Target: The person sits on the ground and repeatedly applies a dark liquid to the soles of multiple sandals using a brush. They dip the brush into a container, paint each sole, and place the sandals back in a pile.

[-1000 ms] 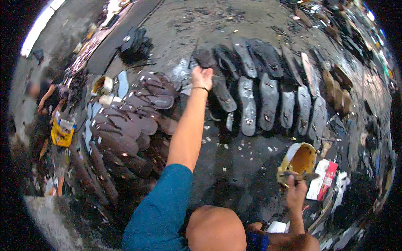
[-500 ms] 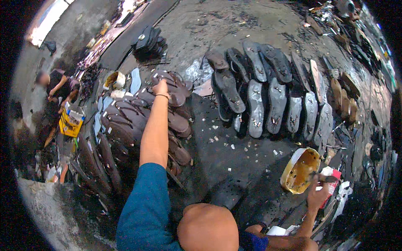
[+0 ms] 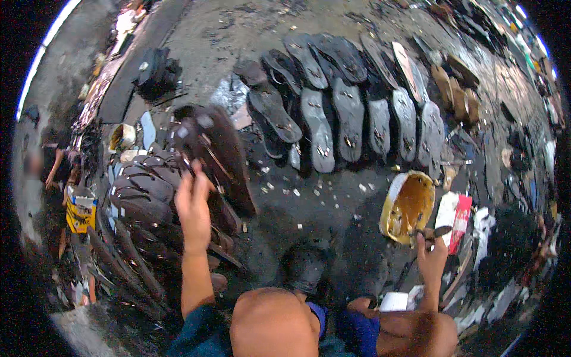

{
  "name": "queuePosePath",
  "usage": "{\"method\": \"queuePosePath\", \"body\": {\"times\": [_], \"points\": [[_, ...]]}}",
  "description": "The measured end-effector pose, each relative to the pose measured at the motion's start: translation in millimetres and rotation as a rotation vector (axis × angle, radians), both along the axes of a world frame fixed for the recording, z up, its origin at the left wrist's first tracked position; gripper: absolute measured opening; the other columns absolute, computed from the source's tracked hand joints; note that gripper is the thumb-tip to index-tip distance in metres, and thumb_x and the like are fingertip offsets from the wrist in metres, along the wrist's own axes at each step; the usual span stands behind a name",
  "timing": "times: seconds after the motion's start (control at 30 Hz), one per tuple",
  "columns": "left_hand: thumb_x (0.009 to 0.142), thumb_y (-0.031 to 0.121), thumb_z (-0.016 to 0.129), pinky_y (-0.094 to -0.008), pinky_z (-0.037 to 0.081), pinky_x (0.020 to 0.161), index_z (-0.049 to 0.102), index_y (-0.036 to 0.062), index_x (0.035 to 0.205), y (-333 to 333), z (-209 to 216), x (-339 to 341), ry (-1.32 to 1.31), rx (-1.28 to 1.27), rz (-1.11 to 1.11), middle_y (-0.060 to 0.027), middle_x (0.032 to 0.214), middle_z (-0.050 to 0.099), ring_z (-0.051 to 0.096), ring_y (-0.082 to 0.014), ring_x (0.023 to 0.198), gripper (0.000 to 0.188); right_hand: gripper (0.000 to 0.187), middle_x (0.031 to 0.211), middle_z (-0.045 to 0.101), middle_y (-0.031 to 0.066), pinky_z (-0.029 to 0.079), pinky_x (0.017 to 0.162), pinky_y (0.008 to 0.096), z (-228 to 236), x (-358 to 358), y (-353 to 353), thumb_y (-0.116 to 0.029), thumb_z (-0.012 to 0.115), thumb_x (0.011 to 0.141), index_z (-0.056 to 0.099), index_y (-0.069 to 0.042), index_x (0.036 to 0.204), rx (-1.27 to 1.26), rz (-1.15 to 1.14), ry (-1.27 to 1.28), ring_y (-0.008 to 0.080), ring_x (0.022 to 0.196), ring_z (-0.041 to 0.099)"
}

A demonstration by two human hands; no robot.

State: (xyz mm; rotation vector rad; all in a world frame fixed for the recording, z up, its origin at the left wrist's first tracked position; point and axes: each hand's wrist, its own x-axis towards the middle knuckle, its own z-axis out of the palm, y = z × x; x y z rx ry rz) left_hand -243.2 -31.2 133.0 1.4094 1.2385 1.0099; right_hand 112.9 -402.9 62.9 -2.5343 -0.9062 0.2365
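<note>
A pair of dark brown sandals (image 3: 223,156), blurred by motion, is tilted up from the left-hand pile; the fingers of my left hand (image 3: 195,205) are closed at their straps. More brown sandals (image 3: 143,193) lie overlapping beside and below it. On the right, my right hand (image 3: 429,250) grips a dark-handled brush (image 3: 442,231) at the rim of a cut-open tub (image 3: 389,205) coated with amber, glue-like stuff. The brush's working end is hard to make out. Rows of grey-black sandal soles (image 3: 348,116) with small strap ends showing lie across the middle.
A red and white box (image 3: 457,223) stands beside the tub. Behind the sandal pile are a small stained container (image 3: 123,137), a light blue sole (image 3: 147,131) and a dark stack (image 3: 156,71). A yellow box (image 3: 81,211) and another person (image 3: 53,163) are far left. Scraps litter the floor.
My left hand has drawn back toward me from the top of the pile, bringing the sandals up with it. The view has shifted; my right hand still holds the brush by the tub.
</note>
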Motion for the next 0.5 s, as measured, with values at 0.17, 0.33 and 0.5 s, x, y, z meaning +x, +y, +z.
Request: {"method": "queuePosePath", "body": {"times": [0.17,0.33,0.5], "points": [[0.100,0.016,0.060,-0.0376,0.043,0.105,0.064,-0.0013,0.126,-137.0,-93.5,5.8,0.351,-0.095,-0.616,-0.0177,0.138,0.056,0.053,-0.0282,0.128,0.032,0.023,0.080,0.068,0.0116,0.050,0.066,0.0355,21.9,-13.7,18.7,-0.020,0.071,0.093,0.066,0.000,0.102,-0.096,-0.028,0.124,0.0217,0.066,0.063],[0.105,0.039,0.046,-0.0575,0.015,0.120,0.055,0.0096,0.144,-139.9,-162.7,18.5,0.706,0.129,-0.808,-0.0255,0.161,0.027,0.020,-0.0482,0.149,0.050,0.027,0.087,0.069,0.0236,0.052,0.073,0.0474,28.5,-10.9,11.5,-0.024,0.062,0.095,0.067,-0.001,0.107,-0.399,0.076,0.233,0.0420,0.082,0.067],[0.102,0.054,0.042,-0.0539,0.001,0.122,0.043,0.0181,0.153,-103.6,-172.4,42.0,0.808,0.242,-0.912,-0.0129,0.167,0.019,0.010,-0.0344,0.155,0.063,0.029,0.088,0.071,0.0127,0.052,0.076,0.0342,39.5,-8.3,14.5,-0.025,0.064,0.096,0.068,-0.001,0.112,0.049,0.217,0.766,0.0155,0.085,0.068]]}}
